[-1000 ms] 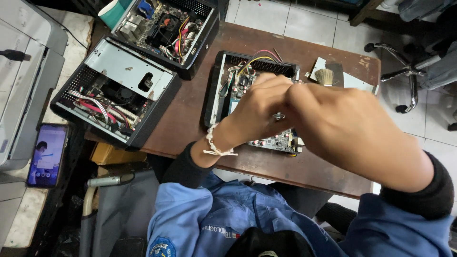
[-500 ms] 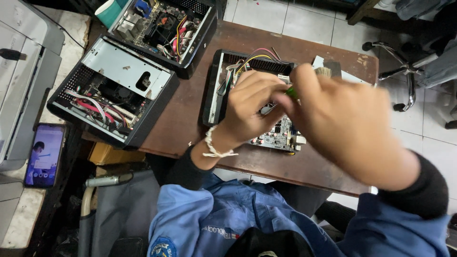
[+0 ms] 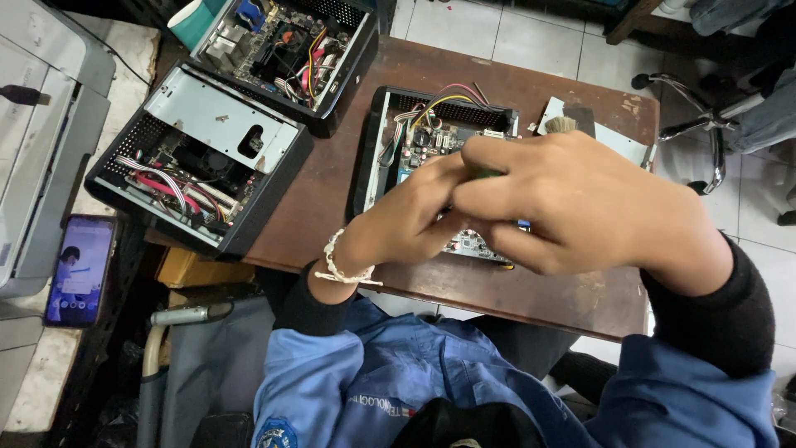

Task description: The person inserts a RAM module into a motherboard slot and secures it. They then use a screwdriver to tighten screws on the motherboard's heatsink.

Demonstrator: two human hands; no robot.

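An open black computer case (image 3: 377,149) lies in the middle of the brown wooden table (image 3: 332,199), its circuit board (image 3: 435,139) and coloured wires exposed. Both my hands hover over its near half. My right hand (image 3: 572,203) is closed around a small dark green thing (image 3: 485,173), mostly hidden by the fingers. My left hand (image 3: 406,216), with a white bead bracelet on the wrist, has its fingers curled and pressed against the right hand's fingertips. What the left fingers pinch is hidden.
Two more open computer cases sit at the table's left: one with a grey metal bracket (image 3: 207,158), one further back with red and yellow wires (image 3: 286,46). A phone (image 3: 79,270) with a lit screen lies far left. A swivel chair base (image 3: 705,133) stands right.
Both hands stayed together over the open case and shifted slightly. The right hand turned, showing a bit of dark green between its fingers.
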